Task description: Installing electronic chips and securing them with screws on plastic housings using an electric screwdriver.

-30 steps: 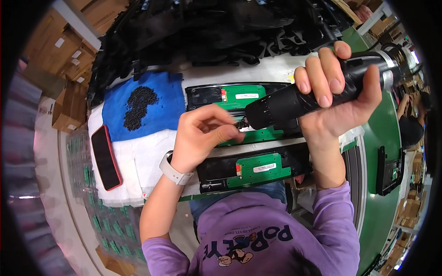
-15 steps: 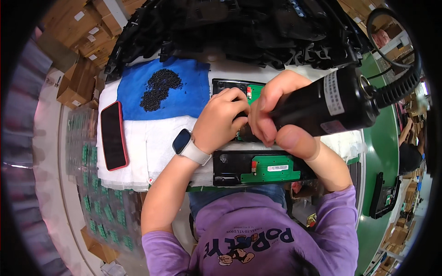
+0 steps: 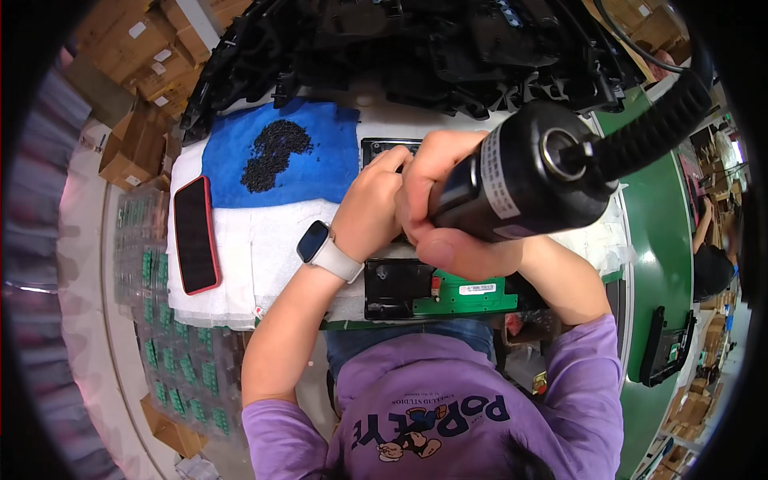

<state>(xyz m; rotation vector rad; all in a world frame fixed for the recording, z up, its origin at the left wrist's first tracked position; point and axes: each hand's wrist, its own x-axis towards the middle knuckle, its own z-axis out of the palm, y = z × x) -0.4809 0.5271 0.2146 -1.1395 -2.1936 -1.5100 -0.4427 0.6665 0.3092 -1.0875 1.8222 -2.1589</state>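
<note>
My right hand [image 3: 436, 196] is wrapped around a black corded electric screwdriver [image 3: 516, 176], its cable end tilted up toward the right. The screwdriver's tip is hidden beneath my hand. Close against it, my left hand [image 3: 370, 196] has its fingers bent together over a black plastic housing [image 3: 371, 147]; whatever they hold is out of sight. Only the far left corner of that housing shows. Nearer to me lies a second black housing [image 3: 387, 293] with a green circuit board [image 3: 468, 302] in it, partly under my right forearm.
A small heap of black screws [image 3: 276, 156] lies on a blue cloth [image 3: 332, 180]. Left of it is a red-edged phone [image 3: 196, 236]. Black plastic parts [image 3: 384, 56] pile up at the back. Clear trays with green boards [image 3: 180, 368] stand lower left; another housing [image 3: 666, 348] sits right.
Both hands have shifted slightly left. My right hand has swung the screwdriver left, its cable end turning more toward me, and now covers more of the far housing.
</note>
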